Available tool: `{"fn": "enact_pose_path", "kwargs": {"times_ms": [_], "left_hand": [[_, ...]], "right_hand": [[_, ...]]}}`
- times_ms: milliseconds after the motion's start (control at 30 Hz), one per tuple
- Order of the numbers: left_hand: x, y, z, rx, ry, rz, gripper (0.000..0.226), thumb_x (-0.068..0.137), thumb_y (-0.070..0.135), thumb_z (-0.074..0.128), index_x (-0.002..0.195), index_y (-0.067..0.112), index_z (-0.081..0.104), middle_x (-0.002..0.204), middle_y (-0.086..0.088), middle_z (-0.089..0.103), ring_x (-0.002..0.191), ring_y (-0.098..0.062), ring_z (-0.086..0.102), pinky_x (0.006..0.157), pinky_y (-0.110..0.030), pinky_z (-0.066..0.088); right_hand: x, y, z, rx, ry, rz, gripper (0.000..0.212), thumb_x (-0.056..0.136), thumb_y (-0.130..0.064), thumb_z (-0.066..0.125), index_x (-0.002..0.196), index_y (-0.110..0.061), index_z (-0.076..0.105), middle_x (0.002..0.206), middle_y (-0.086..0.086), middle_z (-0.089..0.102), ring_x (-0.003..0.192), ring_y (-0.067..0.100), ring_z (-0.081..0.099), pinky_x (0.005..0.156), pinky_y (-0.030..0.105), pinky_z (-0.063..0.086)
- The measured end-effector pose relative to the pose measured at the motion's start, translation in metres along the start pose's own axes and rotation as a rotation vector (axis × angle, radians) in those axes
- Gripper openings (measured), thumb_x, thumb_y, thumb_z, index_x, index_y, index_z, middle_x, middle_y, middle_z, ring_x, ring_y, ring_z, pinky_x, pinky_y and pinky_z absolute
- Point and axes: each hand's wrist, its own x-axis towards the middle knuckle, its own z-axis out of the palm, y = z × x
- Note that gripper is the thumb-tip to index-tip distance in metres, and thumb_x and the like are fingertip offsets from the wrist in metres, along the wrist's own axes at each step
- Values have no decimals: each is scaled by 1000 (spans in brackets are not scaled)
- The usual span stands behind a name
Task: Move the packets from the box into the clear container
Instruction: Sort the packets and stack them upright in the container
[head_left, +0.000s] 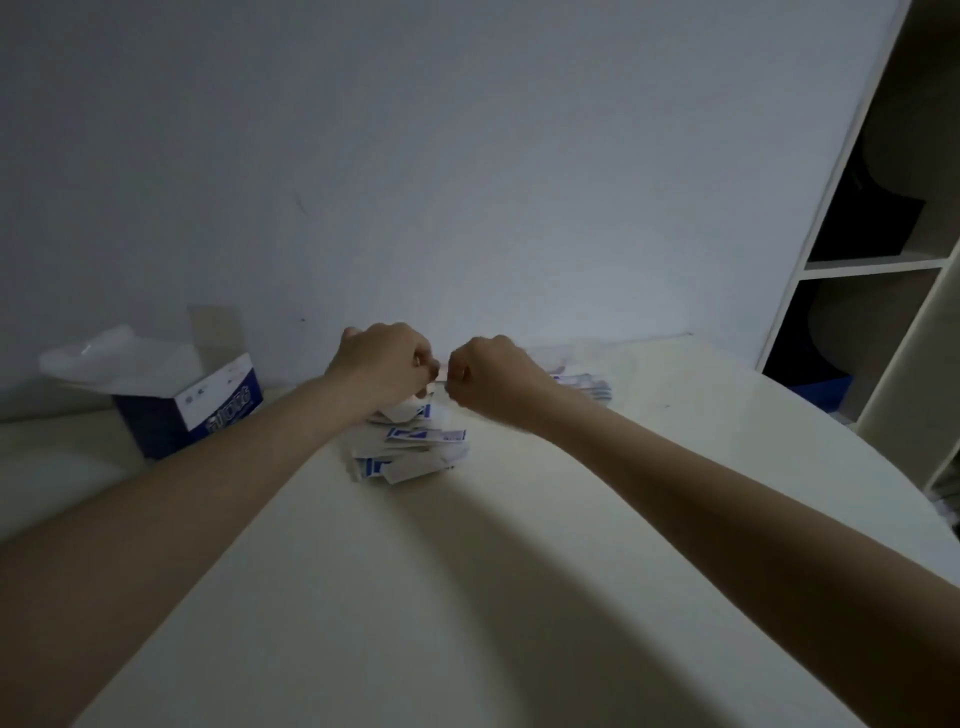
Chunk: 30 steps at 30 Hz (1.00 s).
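A pile of white-and-blue packets (410, 452) lies in the middle of the table. Above it my left hand (382, 364) and my right hand (491, 376) are fisted side by side, both pinching a thin packet (440, 383) that shows as a sliver between them. More packets (587, 387) lie behind my right hand inside a faint clear container (597, 351), whose walls are hard to make out. The blue-and-white box (208, 410) stands open at the left, with a white liner (124, 356) rising from it.
The pale table (467, 571) stretches toward me under both forearms. A grey wall stands right behind the table. A white shelf unit (883, 260) with dark compartments stands at the right, past the table's edge.
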Motion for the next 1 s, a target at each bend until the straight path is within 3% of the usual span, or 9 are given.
{"fn": "enact_pose_path", "kwargs": {"times_ms": [67, 167, 333, 500, 600, 700, 867, 933, 1000], "left_hand": [[-16, -25, 5, 38, -161, -49, 22, 88, 35, 55, 103, 23, 67, 105, 4, 67, 95, -17, 58, 90, -31, 37], [-37, -55, 18, -45, -272, -86, 35, 84, 39, 61, 115, 22, 61, 109, 1, 58, 103, -20, 57, 72, -21, 40], [-53, -67, 32, -163, -332, -119, 55, 80, 40, 67, 127, 17, 48, 122, -2, 54, 96, -13, 50, 78, -22, 39], [-51, -57, 35, -363, -383, -97, 42, 81, 24, 70, 118, 13, 56, 89, 7, 55, 67, -9, 58, 56, -14, 42], [-48, -54, 36, -431, -407, -110, 33, 78, 21, 74, 106, 17, 58, 92, 2, 53, 67, -11, 56, 59, -18, 45], [-49, -55, 36, -495, -433, -119, 31, 76, 19, 76, 100, 21, 57, 92, 2, 51, 70, -12, 55, 65, -21, 46], [-50, -59, 36, -579, -379, -117, 15, 82, 14, 68, 92, 22, 60, 83, 1, 56, 62, -11, 55, 55, -19, 42], [-49, -59, 36, -605, -353, -131, 9, 84, 17, 66, 84, 25, 61, 81, 1, 60, 66, -11, 57, 58, -19, 43], [-49, -58, 35, -645, -362, -162, 5, 83, 24, 68, 83, 25, 62, 85, 0, 62, 74, -12, 58, 62, -20, 43]], "right_hand": [[-2, -5, 21, -54, -142, 0, 31, 92, -26, 51, 110, -4, 63, 114, 16, 64, 104, 32, 59, 79, 30, 44], [-7, -9, 46, -52, -186, 8, 34, 94, -30, 47, 119, -11, 60, 122, 15, 60, 114, 32, 52, 89, 33, 41], [-14, -12, 63, 95, -119, 45, 24, 87, -23, 57, 108, -13, 65, 118, 14, 58, 114, 31, 49, 94, 35, 42], [-17, -7, 54, 208, -158, 67, 26, 79, -18, 68, 103, -10, 63, 111, 5, 63, 87, 14, 52, 75, 25, 44], [-19, -1, 47, 437, -224, 202, 47, 72, -8, 76, 114, -8, 54, 92, 3, 59, 79, 16, 54, 61, 22, 46], [-19, 6, 43, 476, -274, 270, 52, 70, -6, 78, 116, -8, 55, 78, -5, 48, 67, 10, 50, 62, 20, 47], [-22, 10, 37, 485, -325, 262, 50, 71, -3, 76, 117, -7, 57, 96, 5, 52, 80, 17, 51, 62, 21, 45], [-23, 11, 36, 518, -318, 255, 49, 72, 0, 75, 117, -5, 57, 100, 7, 51, 81, 18, 50, 63, 22, 44], [-21, 11, 37, 526, -296, 236, 48, 72, -2, 75, 117, -5, 58, 100, 8, 53, 86, 19, 51, 73, 28, 47]]}}
